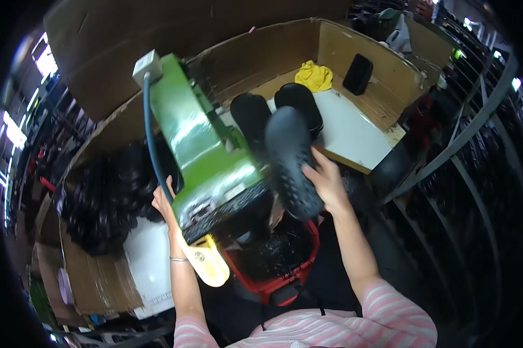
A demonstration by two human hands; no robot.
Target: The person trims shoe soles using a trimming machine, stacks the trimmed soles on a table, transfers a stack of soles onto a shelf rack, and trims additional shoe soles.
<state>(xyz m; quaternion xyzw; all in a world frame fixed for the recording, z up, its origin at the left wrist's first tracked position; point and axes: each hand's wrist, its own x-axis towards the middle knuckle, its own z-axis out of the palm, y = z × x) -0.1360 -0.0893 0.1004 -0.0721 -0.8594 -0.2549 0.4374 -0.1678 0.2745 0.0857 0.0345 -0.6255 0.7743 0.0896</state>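
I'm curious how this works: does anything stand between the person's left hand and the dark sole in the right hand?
Yes, the green machine stands between the left hand and the dark sole. Nothing visible separates the right hand from that sole.

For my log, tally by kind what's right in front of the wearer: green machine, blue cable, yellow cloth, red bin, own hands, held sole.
Green machine: 1
Blue cable: 1
Yellow cloth: 1
Red bin: 1
Hands: 2 (left hand, right hand)
Held sole: 1
Total: 7
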